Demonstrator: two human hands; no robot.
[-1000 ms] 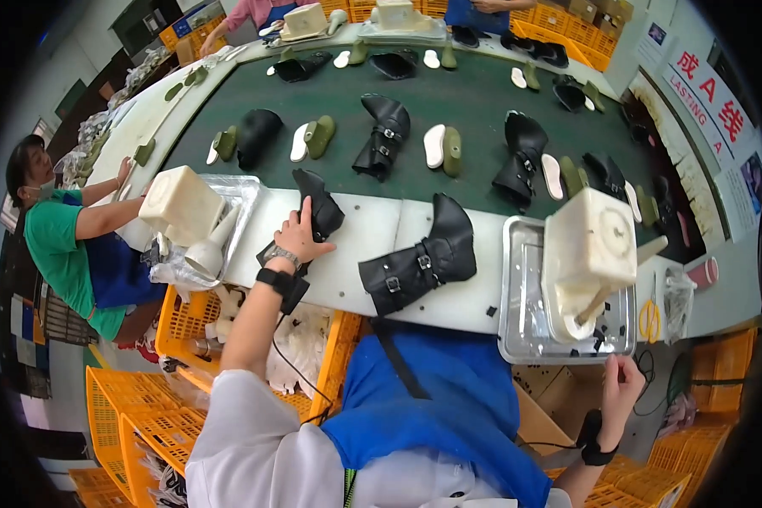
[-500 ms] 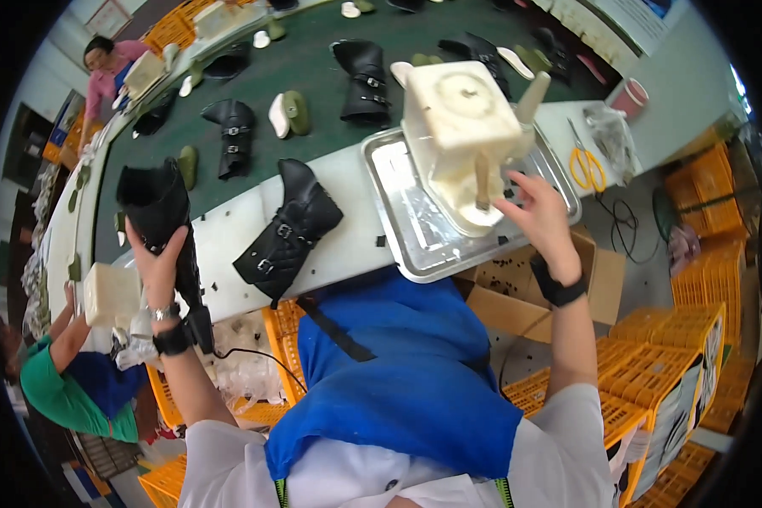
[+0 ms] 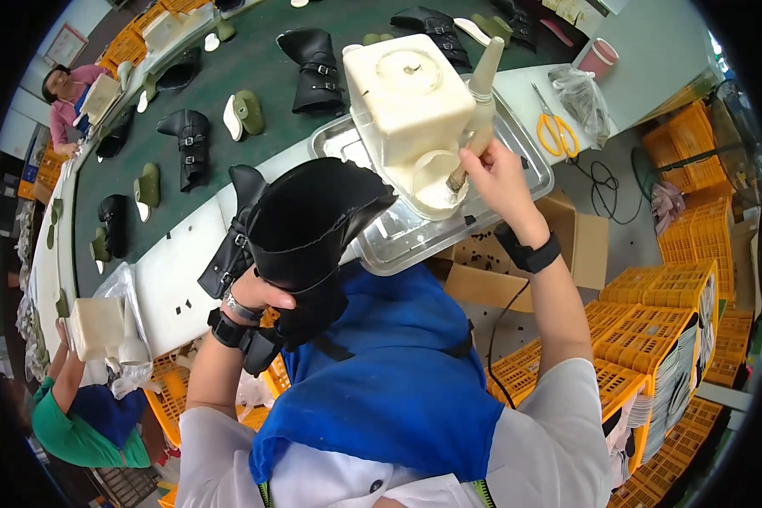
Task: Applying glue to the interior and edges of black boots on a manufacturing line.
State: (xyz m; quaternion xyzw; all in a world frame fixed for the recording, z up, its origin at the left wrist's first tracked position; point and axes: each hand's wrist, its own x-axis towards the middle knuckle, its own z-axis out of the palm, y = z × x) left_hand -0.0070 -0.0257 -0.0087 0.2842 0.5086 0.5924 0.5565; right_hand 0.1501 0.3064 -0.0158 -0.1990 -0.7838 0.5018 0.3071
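Left hand: my left hand (image 3: 258,292) is raised at chest height, wrist bent, fingers wrapped around the boot (image 3: 313,224), which it holds up off the bench by its near edge.
Right hand: my right hand (image 3: 495,173) reaches forward with the elbow bent, fingers closed on a brush (image 3: 476,118).
Brush: tilted, tip down in the cup (image 3: 432,173).
Cup: in the tray (image 3: 449,224) at the bench's near edge.

I'm seeing an open brown cardboard box (image 3: 483,271) sitting below the worktop (image 3: 178,271) edge, and a framed sign (image 3: 65,44) hanging on the far-left wall.
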